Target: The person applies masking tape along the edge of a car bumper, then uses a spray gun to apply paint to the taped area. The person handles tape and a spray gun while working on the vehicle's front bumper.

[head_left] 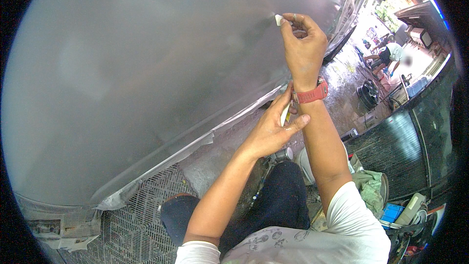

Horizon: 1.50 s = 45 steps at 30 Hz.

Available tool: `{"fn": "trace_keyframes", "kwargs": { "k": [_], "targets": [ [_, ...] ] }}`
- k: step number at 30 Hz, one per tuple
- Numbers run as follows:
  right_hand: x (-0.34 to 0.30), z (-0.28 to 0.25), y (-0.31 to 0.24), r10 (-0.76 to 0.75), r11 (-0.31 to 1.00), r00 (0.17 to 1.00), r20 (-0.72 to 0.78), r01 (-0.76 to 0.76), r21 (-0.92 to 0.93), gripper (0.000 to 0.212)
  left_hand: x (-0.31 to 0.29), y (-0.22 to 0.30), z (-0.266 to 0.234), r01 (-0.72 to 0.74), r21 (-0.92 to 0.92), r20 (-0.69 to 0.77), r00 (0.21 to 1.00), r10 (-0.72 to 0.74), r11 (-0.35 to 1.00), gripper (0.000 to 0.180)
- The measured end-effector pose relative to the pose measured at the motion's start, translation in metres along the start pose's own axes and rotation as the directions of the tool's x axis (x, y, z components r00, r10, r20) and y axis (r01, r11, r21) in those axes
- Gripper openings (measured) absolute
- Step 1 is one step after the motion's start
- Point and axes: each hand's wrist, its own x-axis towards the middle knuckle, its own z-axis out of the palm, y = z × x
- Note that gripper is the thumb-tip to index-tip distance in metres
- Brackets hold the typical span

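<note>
A large grey vehicle panel [146, 68] fills the left and upper part of the view. Against its surface near the right end, my right hand [305, 44] pinches a small flat white piece [279, 19] between thumb and fingers; a red-strapped watch [312, 93] is on that wrist. Lower down, beside the right wrist, is my left hand [271, 129]. It holds a thin white flat piece [285, 114], mostly hidden by the palm and fingers, while its thumb sticks out toward the right forearm. I cannot make out what kind of tool either piece is.
Masking paper [63, 227] hangs along the panel's lower edge, above a floor grate [141, 215]. To the right are a dark panel [391, 142], a green cloth [369, 186] and a blue box [392, 212]. Farther back, a person [391, 54] bends near a wheel [368, 94].
</note>
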Motion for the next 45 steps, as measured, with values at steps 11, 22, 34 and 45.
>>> {"fn": "trace_keyframes", "kwargs": {
  "k": [11,22,34,45],
  "targets": [
    [0.001,0.0,0.001,0.011,1.0,1.0,0.009,-0.011,0.001,0.012,0.0,-0.005,-0.001,-0.038,0.068,-0.004,0.999,0.038,0.997,0.099],
    [-0.076,-0.102,0.017,0.365,0.88,0.917,0.16,-0.396,0.263,0.023,-0.008,-0.011,-0.002,0.126,-0.028,-0.082,0.988,-0.128,0.992,0.073],
    [-0.266,-0.219,0.062,0.609,-0.325,0.198,0.768,-0.821,0.47,0.024,-0.044,-0.02,0.029,-0.113,0.593,0.214,0.977,-0.021,0.797,0.043],
    [-0.3,-0.216,0.076,0.404,-0.425,0.181,0.897,-0.831,0.359,0.018,-0.113,-0.031,0.071,0.143,0.786,-0.079,0.988,-0.132,0.601,0.037]
  ]
}}
